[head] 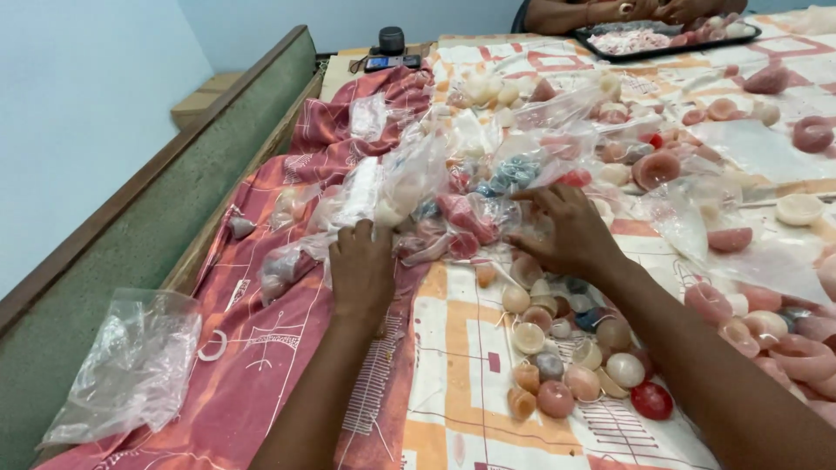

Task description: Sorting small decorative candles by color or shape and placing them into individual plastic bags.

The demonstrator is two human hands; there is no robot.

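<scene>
Both hands among bagged stone bowls
Left hand [361,270] lies flat on clear bags [409,187]; right hand [566,231], grip wide, fingers spread, presses a bag beside loose bowls [566,348]

The worktop [157,218] has a raised wooden edge along its left side and is covered by two cloths: a red patterned cloth [261,348] on the left and a cream cloth with orange squares [453,365] on the right. On them lie clear plastic bags [409,187] stuffed with small pieces, an empty crumpled bag [131,365], loose polished stone bowls [557,348] and a black tray [662,42] at the far end
</scene>
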